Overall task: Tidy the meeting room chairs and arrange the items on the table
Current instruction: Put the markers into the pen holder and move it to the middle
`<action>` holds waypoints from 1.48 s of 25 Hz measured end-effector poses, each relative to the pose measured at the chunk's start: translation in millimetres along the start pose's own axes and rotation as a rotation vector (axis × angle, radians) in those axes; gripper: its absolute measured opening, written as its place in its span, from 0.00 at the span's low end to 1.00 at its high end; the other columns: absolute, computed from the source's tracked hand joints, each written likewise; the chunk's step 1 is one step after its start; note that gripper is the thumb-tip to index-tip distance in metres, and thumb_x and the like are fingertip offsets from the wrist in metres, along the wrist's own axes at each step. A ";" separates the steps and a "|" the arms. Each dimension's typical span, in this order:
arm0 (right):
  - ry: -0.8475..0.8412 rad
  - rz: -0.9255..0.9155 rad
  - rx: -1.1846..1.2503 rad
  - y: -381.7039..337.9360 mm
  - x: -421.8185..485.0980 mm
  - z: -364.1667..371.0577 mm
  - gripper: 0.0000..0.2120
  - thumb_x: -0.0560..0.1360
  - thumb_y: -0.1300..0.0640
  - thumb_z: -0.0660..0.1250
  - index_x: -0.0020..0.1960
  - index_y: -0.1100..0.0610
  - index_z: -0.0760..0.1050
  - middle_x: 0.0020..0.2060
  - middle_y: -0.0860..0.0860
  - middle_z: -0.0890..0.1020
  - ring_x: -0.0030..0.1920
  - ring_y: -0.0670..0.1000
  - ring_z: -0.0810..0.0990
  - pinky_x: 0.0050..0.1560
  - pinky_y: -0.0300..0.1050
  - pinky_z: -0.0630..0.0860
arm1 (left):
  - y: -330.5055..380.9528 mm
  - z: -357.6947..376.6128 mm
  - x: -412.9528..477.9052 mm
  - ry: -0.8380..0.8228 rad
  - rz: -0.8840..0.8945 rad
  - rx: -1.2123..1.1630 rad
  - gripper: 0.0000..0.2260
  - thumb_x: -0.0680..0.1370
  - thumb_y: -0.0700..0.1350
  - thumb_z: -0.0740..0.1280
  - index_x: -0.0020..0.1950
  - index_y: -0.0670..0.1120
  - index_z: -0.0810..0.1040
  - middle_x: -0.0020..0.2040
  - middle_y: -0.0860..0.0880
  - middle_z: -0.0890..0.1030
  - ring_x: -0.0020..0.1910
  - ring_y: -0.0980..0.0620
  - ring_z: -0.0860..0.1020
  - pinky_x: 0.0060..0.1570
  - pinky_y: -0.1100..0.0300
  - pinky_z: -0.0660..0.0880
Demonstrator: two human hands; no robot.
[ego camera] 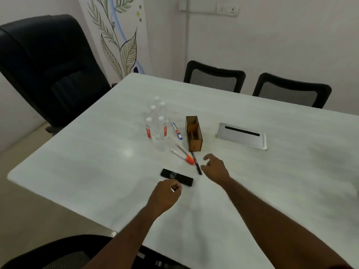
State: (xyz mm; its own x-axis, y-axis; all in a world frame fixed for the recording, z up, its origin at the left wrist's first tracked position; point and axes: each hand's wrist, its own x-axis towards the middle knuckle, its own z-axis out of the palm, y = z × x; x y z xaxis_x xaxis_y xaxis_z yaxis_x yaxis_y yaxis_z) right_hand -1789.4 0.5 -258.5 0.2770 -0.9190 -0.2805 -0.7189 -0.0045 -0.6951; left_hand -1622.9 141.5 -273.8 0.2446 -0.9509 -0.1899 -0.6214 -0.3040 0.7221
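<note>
Several small water bottles (pixel 157 123) stand clustered mid-table on the white table (pixel 97 152). A brown wooden holder box (pixel 193 133) stands to their right. A blue marker (pixel 177 130) lies between them. An orange-capped marker (pixel 182 156) and a black pen (pixel 196 162) lie in front of the box. A black remote (pixel 176 177) lies nearer me. My left hand (pixel 167 194) hovers just behind the remote with fingers curled and nothing visibly held. Beside the black pen, my right hand (pixel 215 167) has its fingers apart and is empty.
A large black office chair (pixel 50 68) stands at the table's left end. Two mesh-backed chairs (pixel 213 76) (pixel 291 90) are tucked in at the far side. A silver cable hatch (pixel 241 135) is set in the table. Another chair (pixel 58 253) is below me.
</note>
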 end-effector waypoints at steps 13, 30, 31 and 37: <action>0.007 0.023 -0.360 23.7 134.8 4.9 0.24 0.72 0.47 0.57 0.67 0.51 0.66 0.60 0.55 0.71 0.59 0.61 0.72 0.53 0.54 0.70 | -0.3 39.6 57.4 -0.071 -0.069 0.230 0.02 0.75 0.46 0.66 0.45 0.53 0.78 0.42 0.58 0.80 0.38 0.58 0.78 0.41 0.66 0.73; 0.472 -0.113 -0.510 176.8 -1.5 -88.7 0.18 0.65 0.61 0.68 0.55 0.60 0.74 0.59 0.61 0.74 0.56 0.63 0.72 0.49 0.56 0.73 | 34.2 139.4 110.5 -0.132 0.086 0.539 0.16 0.78 0.47 0.64 0.65 0.47 0.72 0.61 0.49 0.75 0.60 0.46 0.71 0.54 0.52 0.73; 0.491 -0.185 -0.504 170.9 -4.8 -82.8 0.17 0.65 0.62 0.67 0.54 0.60 0.74 0.55 0.60 0.75 0.53 0.63 0.72 0.47 0.55 0.73 | 34.6 145.6 110.7 -0.138 0.089 0.645 0.15 0.78 0.47 0.63 0.64 0.48 0.72 0.60 0.49 0.75 0.60 0.46 0.70 0.51 0.52 0.71; 0.063 -0.420 -0.450 133.6 -12.0 -23.2 0.19 0.68 0.65 0.67 0.59 0.61 0.75 0.55 0.58 0.78 0.54 0.60 0.77 0.51 0.52 0.78 | 23.4 145.9 91.7 -0.209 0.138 0.549 0.04 0.76 0.45 0.65 0.49 0.48 0.74 0.46 0.50 0.75 0.46 0.48 0.77 0.44 0.54 0.73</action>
State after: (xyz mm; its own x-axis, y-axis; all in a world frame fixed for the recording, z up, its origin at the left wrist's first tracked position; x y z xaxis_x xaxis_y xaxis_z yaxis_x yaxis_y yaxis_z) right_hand -1903.6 1.8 -332.6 0.5664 -0.8241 0.0055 -0.7589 -0.5242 -0.3863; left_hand -1723.6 38.6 -371.3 0.0179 -0.9581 -0.2859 -0.9441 -0.1103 0.3108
